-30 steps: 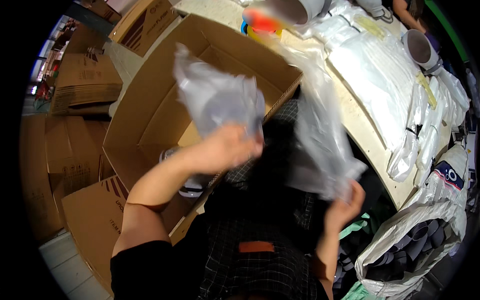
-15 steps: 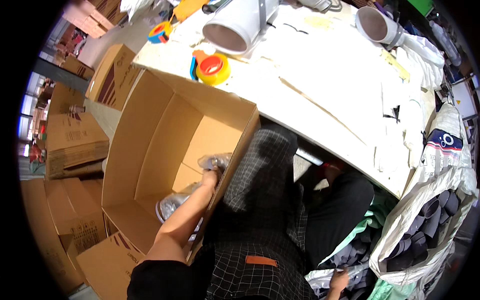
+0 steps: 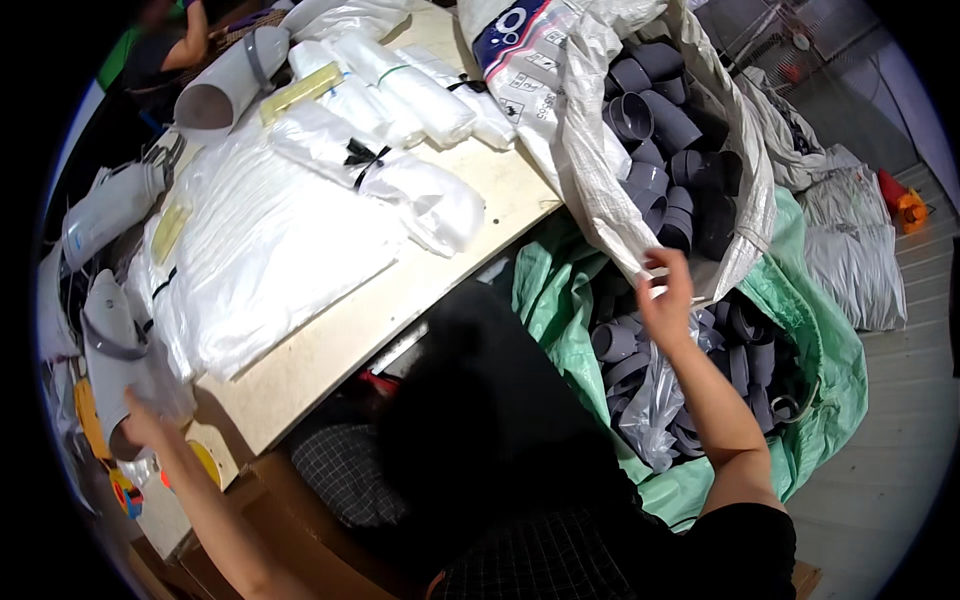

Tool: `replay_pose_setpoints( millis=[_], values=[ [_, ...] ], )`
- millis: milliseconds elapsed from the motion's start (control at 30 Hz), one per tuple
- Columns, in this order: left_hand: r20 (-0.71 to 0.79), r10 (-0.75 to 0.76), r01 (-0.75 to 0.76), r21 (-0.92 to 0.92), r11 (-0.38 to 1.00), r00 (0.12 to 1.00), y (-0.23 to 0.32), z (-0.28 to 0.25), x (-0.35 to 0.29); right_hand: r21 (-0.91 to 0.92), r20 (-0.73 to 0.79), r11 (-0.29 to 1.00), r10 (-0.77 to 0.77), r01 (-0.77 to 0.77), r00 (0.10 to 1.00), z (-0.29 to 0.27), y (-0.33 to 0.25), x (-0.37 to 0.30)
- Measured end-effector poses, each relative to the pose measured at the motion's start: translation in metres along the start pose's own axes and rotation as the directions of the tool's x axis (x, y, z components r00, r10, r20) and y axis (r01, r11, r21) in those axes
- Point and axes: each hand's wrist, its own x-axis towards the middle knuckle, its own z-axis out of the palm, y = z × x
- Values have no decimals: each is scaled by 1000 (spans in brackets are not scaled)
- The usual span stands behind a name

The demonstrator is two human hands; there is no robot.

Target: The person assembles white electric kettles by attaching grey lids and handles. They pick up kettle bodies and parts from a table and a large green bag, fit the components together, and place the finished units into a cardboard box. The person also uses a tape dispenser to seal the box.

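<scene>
My left hand (image 3: 146,424) is at the near end of a whitish hollow roll (image 3: 108,330) with a grey band, on the left end of the table. Its fingers are partly hidden and blurred, so their grip is unclear. My right hand (image 3: 668,298) is raised at the lower rim of a white woven sack (image 3: 592,170), fingers curved and apart. Dark grey plastic pipe fittings (image 3: 672,120) fill that sack. Below it, a green sack (image 3: 835,380) holds more grey fittings (image 3: 745,350), with a crumpled clear plastic bag (image 3: 655,415) among them.
White plastic bags (image 3: 290,260) cover much of the table (image 3: 330,370), some bundled with black ties. Another banded roll (image 3: 225,90) lies at the back. Tape dispensers (image 3: 125,492) sit at the left corner, above an open cardboard box (image 3: 290,520). A person (image 3: 165,45) is beyond the table.
The view has swung right toward the sacks. My left hand has left the cardboard box and is up at the roll. My right hand has risen from the lower sack to the white sack's rim.
</scene>
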Motion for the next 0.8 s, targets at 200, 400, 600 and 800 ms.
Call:
replay_pose_setpoints(
  millis=[200, 400, 600, 800],
  values=[
    [304, 495, -536, 66, 842, 814, 155, -56, -132, 133, -52, 901, 422, -412, 905, 23, 97, 72],
    [416, 292, -370, 119, 922, 861, 175, -107, -135, 332, -1, 860, 410, -387, 912, 61, 137, 97],
    [298, 626, -611, -154, 777, 721, 186, -153, -165, -262, -110, 948, 158, -182, 981, 6, 213, 99],
    [333, 878, -922, -59, 382, 343, 307, -162, -262, -563, 102, 824, -6, 63, 995, 22, 54, 111]
  ],
)
